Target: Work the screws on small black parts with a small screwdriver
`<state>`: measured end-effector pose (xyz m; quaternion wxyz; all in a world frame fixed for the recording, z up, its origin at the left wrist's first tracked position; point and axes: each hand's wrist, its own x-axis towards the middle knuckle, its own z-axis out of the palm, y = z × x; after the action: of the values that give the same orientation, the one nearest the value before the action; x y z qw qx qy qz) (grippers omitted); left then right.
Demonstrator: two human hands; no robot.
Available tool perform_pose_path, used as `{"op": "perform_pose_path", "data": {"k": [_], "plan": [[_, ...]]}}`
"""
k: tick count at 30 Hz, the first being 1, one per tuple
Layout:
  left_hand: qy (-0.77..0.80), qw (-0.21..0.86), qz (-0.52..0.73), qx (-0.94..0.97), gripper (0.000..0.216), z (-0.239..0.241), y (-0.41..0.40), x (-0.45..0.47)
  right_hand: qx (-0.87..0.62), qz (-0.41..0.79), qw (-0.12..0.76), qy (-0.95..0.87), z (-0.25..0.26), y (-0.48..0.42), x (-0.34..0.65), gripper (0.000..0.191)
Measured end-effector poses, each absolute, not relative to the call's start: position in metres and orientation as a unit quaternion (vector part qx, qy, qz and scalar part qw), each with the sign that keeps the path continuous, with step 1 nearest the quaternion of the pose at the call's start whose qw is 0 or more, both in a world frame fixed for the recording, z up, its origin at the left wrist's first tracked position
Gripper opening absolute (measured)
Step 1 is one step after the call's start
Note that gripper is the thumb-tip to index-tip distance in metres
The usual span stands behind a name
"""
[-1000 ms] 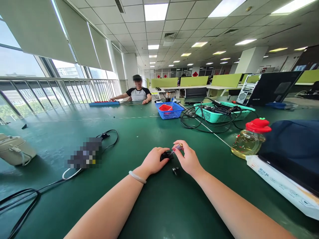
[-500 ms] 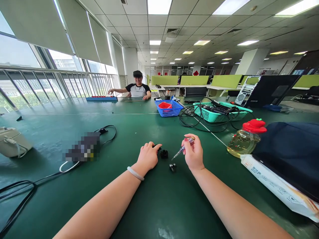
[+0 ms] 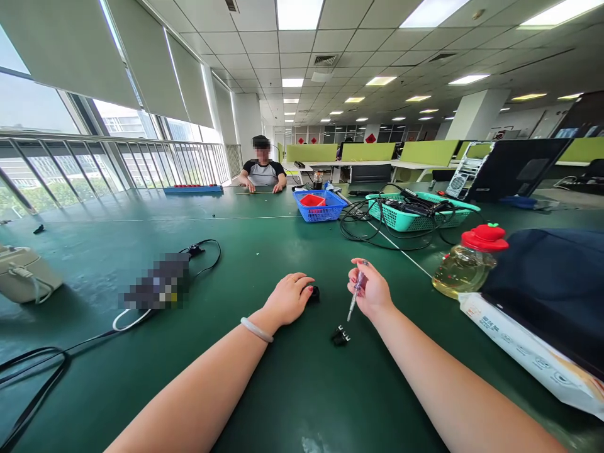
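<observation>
My left hand (image 3: 291, 299), wearing a pale bangle at the wrist, rests low on the green tabletop (image 3: 283, 390). Its thumb and fingers close at a small black plastic part (image 3: 314, 294), partly covered by them. In my right hand (image 3: 375, 290) is a slim screwdriver (image 3: 355, 298) with a clear handle, its tip pointing down. Just below that tip lies a black plug piece with metal prongs (image 3: 340, 336), touched by neither hand.
To the right stand a red-lidded jar (image 3: 467, 264), a white packet (image 3: 523, 352) and a dark bag (image 3: 552, 270). Farther off are a blue basket (image 3: 319, 207) and a green basket of cables (image 3: 410, 220). A person (image 3: 262, 170) sits across the table. Cables (image 3: 42, 365) run at left.
My left hand has shifted right onto the black part. The screwdriver has swung more upright and its tip is lower. The pronged piece has moved nearer and right. The co-worker's arm has drawn in.
</observation>
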<state>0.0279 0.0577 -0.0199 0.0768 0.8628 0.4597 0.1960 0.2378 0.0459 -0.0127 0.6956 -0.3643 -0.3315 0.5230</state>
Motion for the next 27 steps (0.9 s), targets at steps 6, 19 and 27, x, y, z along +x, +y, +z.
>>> {"op": "perform_pose_path", "data": {"k": [6, 19, 27], "plan": [[0.370, 0.121, 0.147, 0.909, 0.044, -0.018, 0.049, 0.030, -0.337, 0.642, 0.517, -0.455, -0.014, 0.040, 0.236, 0.025], [0.287, 0.133, 0.149, 0.937, 0.032, -0.003, 0.039, 0.031, -0.352, 0.575, 0.632, -0.383, -0.028, 0.054, 0.249, 0.034], [0.263, 0.125, 0.138, 0.947, 0.047, -0.007, 0.025, 0.035, -0.351, 0.581, 0.632, -0.374, -0.039, 0.059, 0.256, 0.030]]}}
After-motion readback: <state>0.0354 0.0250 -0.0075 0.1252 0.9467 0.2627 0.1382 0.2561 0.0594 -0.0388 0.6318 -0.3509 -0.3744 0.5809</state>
